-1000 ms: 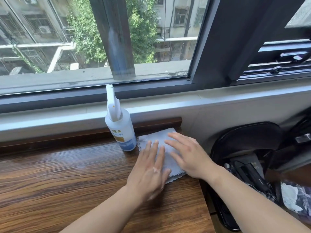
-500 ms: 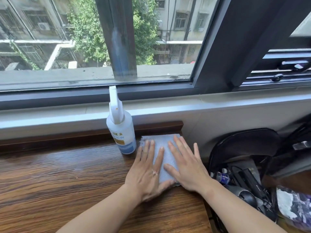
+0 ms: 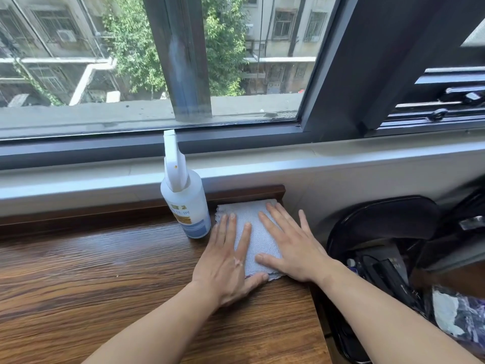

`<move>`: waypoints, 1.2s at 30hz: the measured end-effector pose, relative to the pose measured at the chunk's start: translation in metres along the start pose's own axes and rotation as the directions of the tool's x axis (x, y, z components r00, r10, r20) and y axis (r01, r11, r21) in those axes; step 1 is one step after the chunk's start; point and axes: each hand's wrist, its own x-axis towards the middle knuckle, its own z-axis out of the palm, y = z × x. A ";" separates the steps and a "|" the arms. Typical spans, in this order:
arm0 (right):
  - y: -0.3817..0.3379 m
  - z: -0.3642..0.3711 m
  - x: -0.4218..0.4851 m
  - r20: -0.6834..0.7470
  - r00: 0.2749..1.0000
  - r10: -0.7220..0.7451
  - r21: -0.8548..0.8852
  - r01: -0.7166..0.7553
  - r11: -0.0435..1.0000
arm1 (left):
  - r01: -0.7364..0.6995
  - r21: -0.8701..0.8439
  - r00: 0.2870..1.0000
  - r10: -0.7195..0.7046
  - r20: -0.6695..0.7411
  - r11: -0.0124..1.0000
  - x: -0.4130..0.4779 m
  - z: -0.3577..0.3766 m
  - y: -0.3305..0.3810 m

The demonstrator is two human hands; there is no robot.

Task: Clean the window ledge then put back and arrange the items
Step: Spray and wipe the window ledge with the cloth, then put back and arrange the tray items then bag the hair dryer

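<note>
Head view: both hands lie flat, fingers straight, pressing a folded pale cloth [image 3: 250,232] on the wooden ledge [image 3: 105,271]; left hand [image 3: 225,261] and right hand [image 3: 294,245] grasp nothing. 1 white spray bottle [image 3: 185,203] stands upright just beside the cloth.

Single head-worn wide-angle view, facing forward and down, close over the wooden desktop [image 3: 105,285], window ledge [image 3: 262,165] straight ahead
</note>
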 end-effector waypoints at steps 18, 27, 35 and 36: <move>-0.003 0.003 -0.049 -0.095 0.995 0.028 -0.044 -0.033 0.999 | -0.065 -0.068 0.991 0.056 -0.123 0.996 -0.036 0.002 -0.013; -0.055 -0.003 -0.156 -0.206 0.977 0.047 0.018 -0.044 0.999 | -0.154 -0.060 0.952 0.132 -0.278 0.986 -0.116 -0.006 -0.016; -0.006 0.008 -0.252 -0.219 0.963 0.158 0.116 -0.135 0.984 | -0.206 0.063 0.937 0.215 -0.274 0.977 -0.143 0.007 0.046; 0.008 0.009 -0.258 -0.223 0.962 0.156 0.117 -0.132 0.984 | -0.220 0.073 0.930 0.231 -0.286 0.973 -0.137 0.005 0.067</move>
